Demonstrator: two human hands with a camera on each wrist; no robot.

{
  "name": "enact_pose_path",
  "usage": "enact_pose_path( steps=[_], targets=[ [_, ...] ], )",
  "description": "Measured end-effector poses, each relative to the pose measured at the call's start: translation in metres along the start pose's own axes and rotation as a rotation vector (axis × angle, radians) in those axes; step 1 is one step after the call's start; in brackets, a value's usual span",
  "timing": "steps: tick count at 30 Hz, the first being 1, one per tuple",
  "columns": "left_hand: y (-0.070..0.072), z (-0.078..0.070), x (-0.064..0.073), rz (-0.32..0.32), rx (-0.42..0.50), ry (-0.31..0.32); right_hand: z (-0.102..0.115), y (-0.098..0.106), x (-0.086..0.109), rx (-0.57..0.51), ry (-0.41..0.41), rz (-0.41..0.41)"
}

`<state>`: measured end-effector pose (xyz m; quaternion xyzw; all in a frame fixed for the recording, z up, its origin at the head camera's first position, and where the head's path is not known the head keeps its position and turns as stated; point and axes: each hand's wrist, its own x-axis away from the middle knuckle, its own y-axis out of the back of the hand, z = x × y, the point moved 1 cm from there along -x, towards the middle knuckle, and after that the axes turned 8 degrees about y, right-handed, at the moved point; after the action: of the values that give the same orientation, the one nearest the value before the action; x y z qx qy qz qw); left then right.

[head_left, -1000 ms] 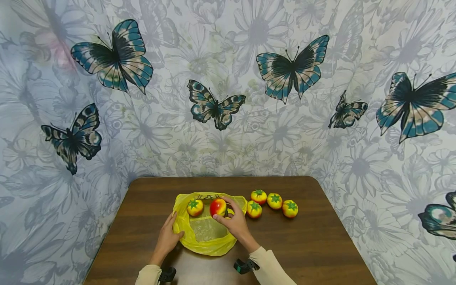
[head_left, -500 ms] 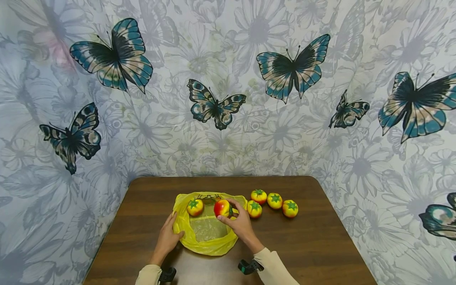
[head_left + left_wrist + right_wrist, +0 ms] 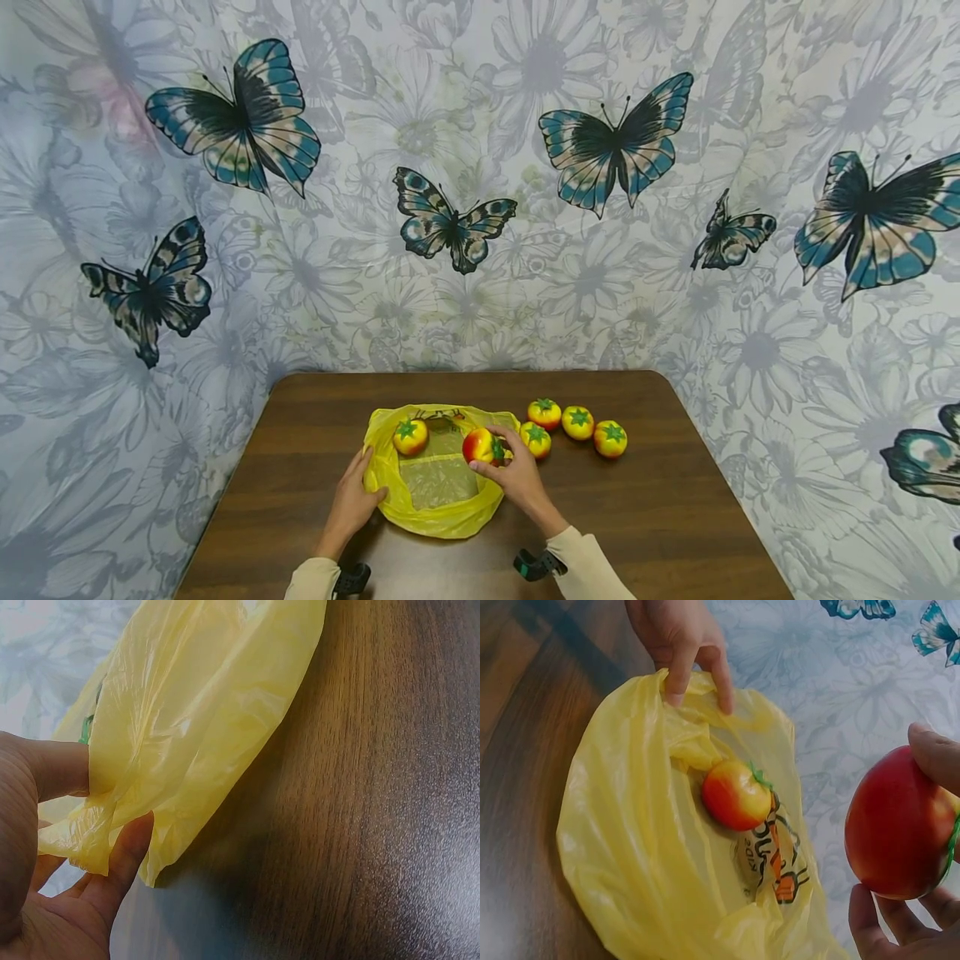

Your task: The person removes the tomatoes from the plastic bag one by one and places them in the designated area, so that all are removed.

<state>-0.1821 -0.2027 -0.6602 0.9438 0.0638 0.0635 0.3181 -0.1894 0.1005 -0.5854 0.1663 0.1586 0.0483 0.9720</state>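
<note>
A yellow plastic bag lies on the table with its mouth spread open. My left hand pinches its left edge, the thin plastic bunched between thumb and fingers in the left wrist view. Inside the bag, toward the back left, sits one red-and-yellow tomato with green leaves on top. My right hand grips another tomato between thumb and fingertips, over the right side of the bag's mouth. In the right wrist view this held tomato has its leafy end turned toward the palm.
Right of the bag stand several more tomatoes, leaves upward, the nearest close to the bag's right edge. The brown wooden table reaches back to a wall covered with flowers and butterflies.
My right hand has drawn the tomato rightward and slightly toward me, from nearer the bag's middle to its right side; more of its green leaves show. My left hand keeps its place on the bag.
</note>
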Motion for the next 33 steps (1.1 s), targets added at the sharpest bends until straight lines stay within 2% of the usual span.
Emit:
enact_pose_path(
  steps=[8,11,24,33],
  targets=[
    [-0.001,0.003,0.001,-0.009,-0.001,-0.009,-0.012,0.007,0.006,0.03,0.055,-0.019],
    [-0.001,0.003,0.001,-0.01,0.007,-0.007,-0.015,0.012,0.007,0.07,0.052,-0.024],
    [-0.001,0.003,-0.001,0.029,0.019,0.021,-0.033,0.03,0.014,0.134,-0.057,-0.081],
    [0.0,0.004,0.0,-0.027,0.024,-0.031,-0.051,0.04,0.018,0.166,-0.075,-0.149]
  ],
)
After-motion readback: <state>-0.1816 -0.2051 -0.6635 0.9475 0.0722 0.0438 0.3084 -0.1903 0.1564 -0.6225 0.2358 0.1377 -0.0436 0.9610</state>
